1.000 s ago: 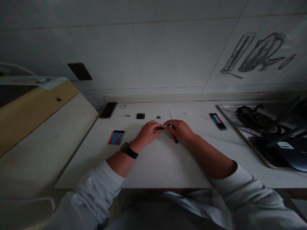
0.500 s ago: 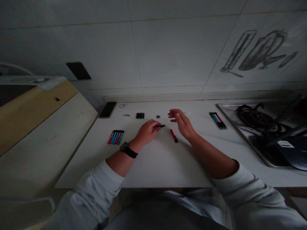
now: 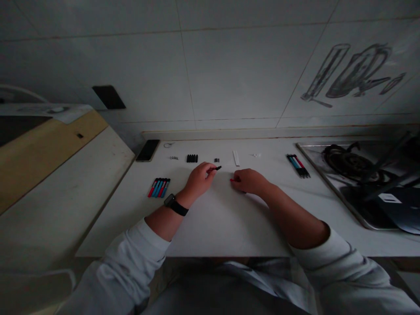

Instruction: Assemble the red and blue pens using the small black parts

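My left hand [image 3: 199, 180] pinches a small black pen part [image 3: 217, 168] and holds it just above the white counter [image 3: 213, 218]. My right hand [image 3: 248, 181] rests on the counter with its fingers curled over a red pen barrel [image 3: 232, 180], of which only the red tip shows. Between and behind the hands lie a tiny dark part [image 3: 216, 160] and a white stick [image 3: 236, 158].
A row of red and blue pen barrels [image 3: 159, 187] lies left of my left hand. Black caps [image 3: 192, 158], small springs [image 3: 173, 158] and a phone [image 3: 148, 150] sit at the back left. Assembled pens [image 3: 298, 166] lie beside the gas stove [image 3: 364, 175] on the right.
My right hand rose open above the counter, then came down and closed over the red barrel. My left hand kept the black part and shifted slightly back.
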Demonstrator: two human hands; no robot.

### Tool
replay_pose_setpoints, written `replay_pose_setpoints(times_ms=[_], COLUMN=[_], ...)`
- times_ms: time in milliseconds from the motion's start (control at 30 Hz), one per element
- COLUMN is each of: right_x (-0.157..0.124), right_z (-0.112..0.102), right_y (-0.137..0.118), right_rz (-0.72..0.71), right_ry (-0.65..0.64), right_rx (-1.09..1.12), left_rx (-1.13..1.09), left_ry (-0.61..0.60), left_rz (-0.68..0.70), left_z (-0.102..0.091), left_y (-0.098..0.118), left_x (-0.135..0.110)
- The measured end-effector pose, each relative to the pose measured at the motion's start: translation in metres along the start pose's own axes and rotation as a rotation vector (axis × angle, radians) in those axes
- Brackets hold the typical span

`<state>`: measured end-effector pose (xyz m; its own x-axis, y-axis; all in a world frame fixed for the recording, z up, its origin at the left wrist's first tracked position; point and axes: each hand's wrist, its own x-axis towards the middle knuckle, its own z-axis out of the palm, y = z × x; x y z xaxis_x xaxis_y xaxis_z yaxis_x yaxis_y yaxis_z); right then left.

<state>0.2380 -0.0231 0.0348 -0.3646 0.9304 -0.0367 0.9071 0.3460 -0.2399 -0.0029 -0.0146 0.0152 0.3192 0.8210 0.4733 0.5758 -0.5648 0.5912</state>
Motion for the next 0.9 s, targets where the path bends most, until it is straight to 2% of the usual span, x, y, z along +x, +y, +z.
replay_pose_setpoints(times_ms=[100,200,300,433,900], right_x=[0.002,0.004,0.004,0.004,0.003], right_z=[-0.004,-0.010,-0.013,-0.011,-0.013], right_y=[-0.001,-0.001,0.000,0.001,0.004], right_rz=[-0.004,0.000,-0.044,-0.110,-0.177], right_ry=[0.069,0.222,0.363,0.466,0.505], right_rx=[0.063,0.171,0.260,0.271,0.204], left_rx=[0.013,0.028,0.033,0.034,0.067], left_ry=[0.002,0.021,0.030,0.019,0.012], left_rz=[-0.008,-0.016,-0.029,-0.047,-0.028], left_z=[0.001,0.003,0.004,0.004,0.002], left_y=[-0.002,-0.006,-0.008,-0.008,-0.006], left_x=[0.000,-0.001,-0.001,0.000,0.000])
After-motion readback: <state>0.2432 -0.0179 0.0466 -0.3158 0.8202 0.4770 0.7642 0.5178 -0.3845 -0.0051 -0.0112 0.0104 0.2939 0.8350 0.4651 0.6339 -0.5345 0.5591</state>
